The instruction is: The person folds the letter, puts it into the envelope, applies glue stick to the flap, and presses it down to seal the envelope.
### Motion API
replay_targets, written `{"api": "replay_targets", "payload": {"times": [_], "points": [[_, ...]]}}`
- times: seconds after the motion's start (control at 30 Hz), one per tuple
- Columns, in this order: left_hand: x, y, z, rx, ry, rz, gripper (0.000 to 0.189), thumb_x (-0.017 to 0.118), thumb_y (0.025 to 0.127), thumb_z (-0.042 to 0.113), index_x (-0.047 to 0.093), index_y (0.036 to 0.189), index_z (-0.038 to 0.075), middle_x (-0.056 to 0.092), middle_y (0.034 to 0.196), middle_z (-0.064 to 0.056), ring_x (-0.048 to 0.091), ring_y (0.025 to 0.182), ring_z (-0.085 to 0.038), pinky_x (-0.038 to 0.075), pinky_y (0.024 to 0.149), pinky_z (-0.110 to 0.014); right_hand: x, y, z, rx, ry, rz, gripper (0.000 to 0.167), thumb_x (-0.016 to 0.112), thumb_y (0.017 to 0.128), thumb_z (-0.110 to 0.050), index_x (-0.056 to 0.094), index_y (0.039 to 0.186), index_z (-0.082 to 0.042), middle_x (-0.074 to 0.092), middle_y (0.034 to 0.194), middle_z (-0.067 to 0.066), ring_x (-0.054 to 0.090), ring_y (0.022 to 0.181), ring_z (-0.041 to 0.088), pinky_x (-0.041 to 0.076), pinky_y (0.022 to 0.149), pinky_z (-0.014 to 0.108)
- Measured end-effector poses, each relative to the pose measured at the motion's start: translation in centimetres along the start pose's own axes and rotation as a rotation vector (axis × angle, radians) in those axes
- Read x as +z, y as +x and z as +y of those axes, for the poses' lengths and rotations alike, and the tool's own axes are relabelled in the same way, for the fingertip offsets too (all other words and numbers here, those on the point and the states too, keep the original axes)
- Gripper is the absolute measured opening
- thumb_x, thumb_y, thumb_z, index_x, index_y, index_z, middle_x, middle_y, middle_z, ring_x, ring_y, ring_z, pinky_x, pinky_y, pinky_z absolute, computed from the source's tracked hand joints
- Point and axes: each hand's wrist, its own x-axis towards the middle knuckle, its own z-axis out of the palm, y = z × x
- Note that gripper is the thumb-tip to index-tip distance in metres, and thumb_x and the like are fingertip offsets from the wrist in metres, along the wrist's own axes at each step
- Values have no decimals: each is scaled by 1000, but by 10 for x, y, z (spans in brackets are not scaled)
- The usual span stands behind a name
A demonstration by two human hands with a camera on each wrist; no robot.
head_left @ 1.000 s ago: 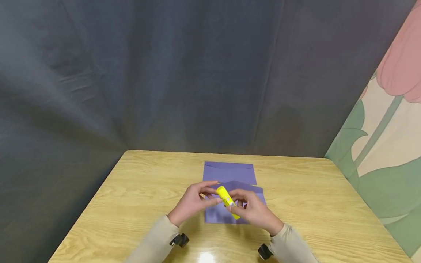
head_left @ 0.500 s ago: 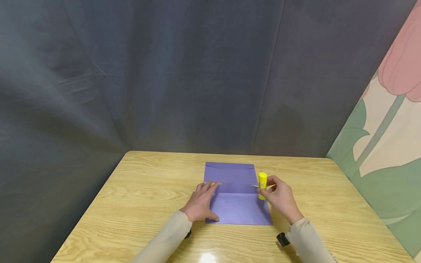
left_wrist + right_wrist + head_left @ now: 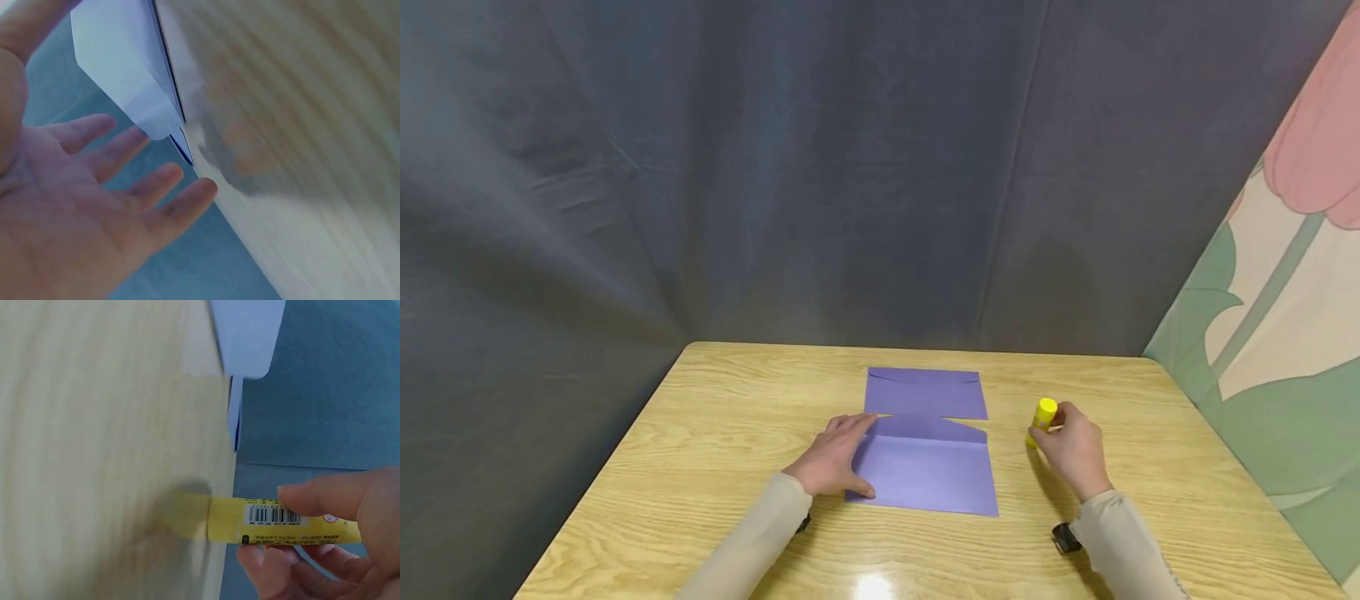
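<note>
A yellow glue stick (image 3: 1042, 419), its barcode label facing the right wrist camera, is upright at the table to the right of the envelopes. My right hand (image 3: 1077, 450) pinches it between thumb and fingers; its lower end is at or just above the tabletop. The near purple envelope (image 3: 928, 477) lies with its flap (image 3: 925, 427) unfolded toward the far side. At that envelope's left edge is my left hand (image 3: 831, 458), fingers spread and thumb over the near left corner. In the left wrist view, the left hand (image 3: 94, 194) shows its palm and loosely extended fingers.
A second purple envelope (image 3: 927, 393) lies just beyond the first, partly overlapped by the flap. The wood-grain table (image 3: 700, 433) meets a dark grey curtain (image 3: 880, 208) at the back. A flower-patterned panel (image 3: 1285, 333) borders the right side.
Both hands were at the glue stick above the near envelope. The right hand has carried it rightward and down to the table. The left hand went to the envelope's left edge, and the envelope shifted left.
</note>
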Motion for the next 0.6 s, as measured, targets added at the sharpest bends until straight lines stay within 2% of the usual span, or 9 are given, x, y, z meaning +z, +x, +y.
{"api": "replay_targets", "payload": {"times": [0.13, 0.2, 0.27, 0.33, 0.4, 0.43, 0.5, 0.6], "points": [[-3, -2, 2, 10, 23, -2, 110, 94, 67, 31, 32, 155, 5, 37, 156, -13, 32, 144, -37, 31, 113, -60, -2, -1, 4, 21, -17, -29, 44, 71, 87, -13, 52, 116, 14, 63, 108, 34, 68, 91, 43, 58, 68, 44], [-2, -3, 4, 11, 46, -2, 109, 93, 68, 31, 33, 155, 5, 41, 153, -12, 36, 142, -34, 33, 113, -57, -6, -3, 1, 64, -69, -74, 54, 71, 88, -18, 48, 124, 15, 63, 111, 35, 68, 88, 42, 56, 66, 45], [-2, -4, 6, 21, 64, 0, 107, 93, 69, 30, 34, 154, 4, 45, 146, -12, 40, 138, -33, 36, 111, -54, -12, -7, -4, 129, -156, -144, 54, 70, 88, -22, 47, 122, 13, 64, 101, 32, 66, 79, 39, 53, 61, 44], [-2, -5, 9, 28, 84, -2, 103, 92, 71, 30, 36, 154, 4, 47, 142, -11, 43, 134, -31, 39, 110, -52, -17, -14, -11, 186, -260, -240, 46, 68, 89, -27, 52, 112, 9, 65, 89, 24, 61, 70, 32, 47, 57, 41], [-2, -6, 11, 36, 105, -5, 99, 91, 72, 29, 39, 152, 4, 48, 138, -11, 45, 131, -29, 41, 107, -49, -18, -21, -20, 189, -345, -312, 34, 66, 89, -29, 57, 98, 3, 60, 77, 14, 54, 63, 25, 41, 53, 37], [-3, -7, 12, 40, 112, -6, 96, 90, 73, 29, 41, 151, 4, 49, 136, -11, 47, 129, -29, 43, 106, -49, -16, -24, -25, 159, -362, -330, 29, 66, 89, -28, 58, 93, 0, 59, 73, 9, 53, 62, 23, 41, 53, 37], [-3, -8, 14, 36, 134, -11, 89, 89, 74, 29, 46, 148, 5, 50, 134, -10, 48, 125, -27, 44, 104, -47, -9, -29, -35, 43, -370, -333, 23, 67, 89, -26, 64, 93, -3, 62, 77, 8, 56, 64, 22, 44, 53, 37], [-4, -11, 16, 34, 161, -14, 79, 88, 75, 27, 53, 143, 5, 52, 130, -10, 50, 120, -25, 46, 101, -46, 11, -34, -48, -214, -388, -287, 28, 72, 88, -22, 69, 110, -5, 66, 97, 13, 63, 74, 24, 50, 53, 39]]}}
